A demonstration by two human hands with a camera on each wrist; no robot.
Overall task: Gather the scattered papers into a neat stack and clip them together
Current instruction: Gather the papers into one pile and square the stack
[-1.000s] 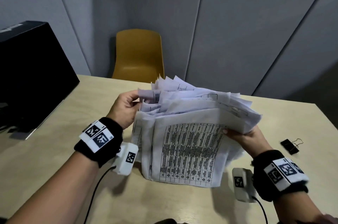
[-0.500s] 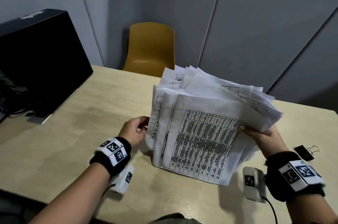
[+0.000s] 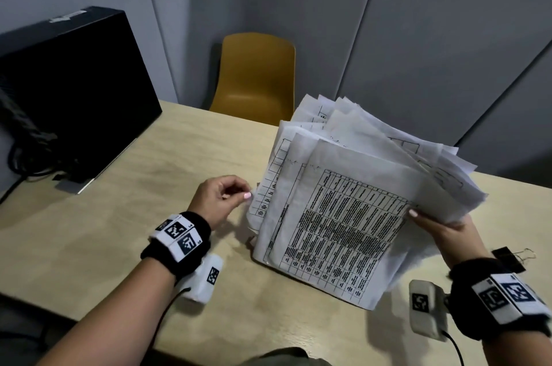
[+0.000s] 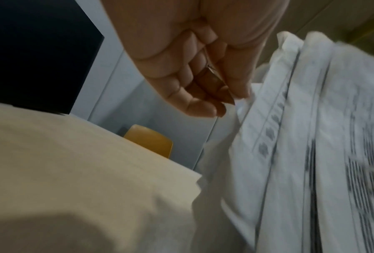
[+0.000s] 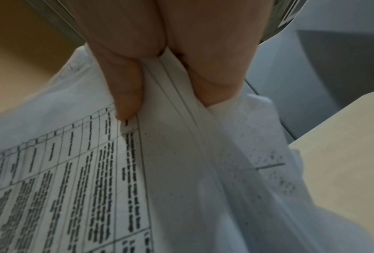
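An uneven stack of printed papers stands on its lower edge on the beige table, leaning right, with sheet corners fanned out at the top. My right hand grips the stack's right edge, thumb on the front table-printed sheet and fingers behind. My left hand is curled at the stack's left edge. In the left wrist view its fingertips pinch the edge of a sheet of the papers. A black binder clip lies on the table just beyond my right wrist.
A black monitor with dark cables stands at the table's left. A yellow chair sits behind the far edge against grey wall panels. Bare tabletop lies left of the stack.
The stack has tipped more upright and leaned right. My left hand has slid down from the upper left corner to the middle of the left edge. The right hand keeps its grip.
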